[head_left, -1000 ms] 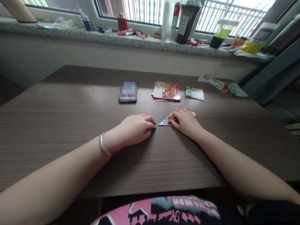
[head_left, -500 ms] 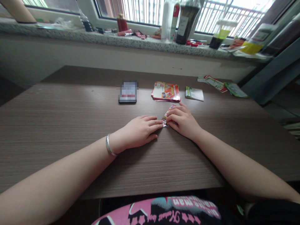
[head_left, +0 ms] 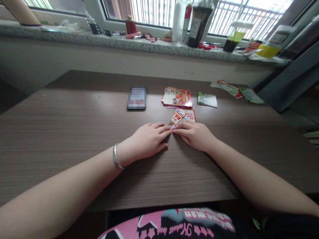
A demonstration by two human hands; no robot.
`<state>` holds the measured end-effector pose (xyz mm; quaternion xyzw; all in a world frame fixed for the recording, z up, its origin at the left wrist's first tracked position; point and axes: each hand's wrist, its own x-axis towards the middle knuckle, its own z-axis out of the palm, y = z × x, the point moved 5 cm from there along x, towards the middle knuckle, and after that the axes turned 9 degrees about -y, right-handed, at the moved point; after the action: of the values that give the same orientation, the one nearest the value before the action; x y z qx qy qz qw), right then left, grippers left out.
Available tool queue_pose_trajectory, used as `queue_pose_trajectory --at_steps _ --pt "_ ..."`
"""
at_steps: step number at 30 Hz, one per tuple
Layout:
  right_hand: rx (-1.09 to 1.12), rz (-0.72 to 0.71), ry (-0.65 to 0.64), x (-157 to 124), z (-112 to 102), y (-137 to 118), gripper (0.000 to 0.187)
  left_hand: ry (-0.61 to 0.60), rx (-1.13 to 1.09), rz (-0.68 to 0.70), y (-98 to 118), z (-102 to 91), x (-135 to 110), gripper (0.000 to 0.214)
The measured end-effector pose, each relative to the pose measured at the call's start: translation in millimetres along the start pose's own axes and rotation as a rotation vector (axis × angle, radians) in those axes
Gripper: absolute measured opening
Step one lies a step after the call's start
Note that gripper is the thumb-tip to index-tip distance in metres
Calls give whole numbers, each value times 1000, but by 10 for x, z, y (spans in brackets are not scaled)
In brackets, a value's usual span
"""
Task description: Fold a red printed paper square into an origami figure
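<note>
A printed paper leaflet, partly folded at its near side, lies on the table in front of me. My left hand rests flat on the tabletop, its stretched fingertips touching the leaflet's near left corner. From the other side, my right hand has its bent fingers pressed on the folded near edge. The fingertips of both hands almost meet there. Part of the leaflet is hidden under my right fingers.
Behind the leaflet are a stack of red and white leaflets, a phone-like device with a blurred screen, and a small pad of papers. Strips of coloured paper lie at the far right. Bottles crowd the windowsill.
My right hand has drawn back toward me and uncovered more of the leaflet, whose folded flap and printed right part now show. My left hand has barely moved.
</note>
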<state>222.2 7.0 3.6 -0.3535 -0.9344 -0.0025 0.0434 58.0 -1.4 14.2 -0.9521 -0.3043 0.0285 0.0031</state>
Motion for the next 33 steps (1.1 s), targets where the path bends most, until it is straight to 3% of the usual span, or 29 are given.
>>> queue_pose_trajectory --at_steps 6,18,25,33 --pt "42 9 -10 -15 -14 18 33 26 18 71 -1 9 -17 39" --pt "-22 -8 -22 13 -56 -69 34 31 -55 39 -13 -7 -23 44" --pt "-78 88 -67 8 -112 -11 29 19 -43 34 11 -32 -22 38" --pt "-91 248 -54 -164 -182 276 26 42 -46 59 -8 -49 -36 32"
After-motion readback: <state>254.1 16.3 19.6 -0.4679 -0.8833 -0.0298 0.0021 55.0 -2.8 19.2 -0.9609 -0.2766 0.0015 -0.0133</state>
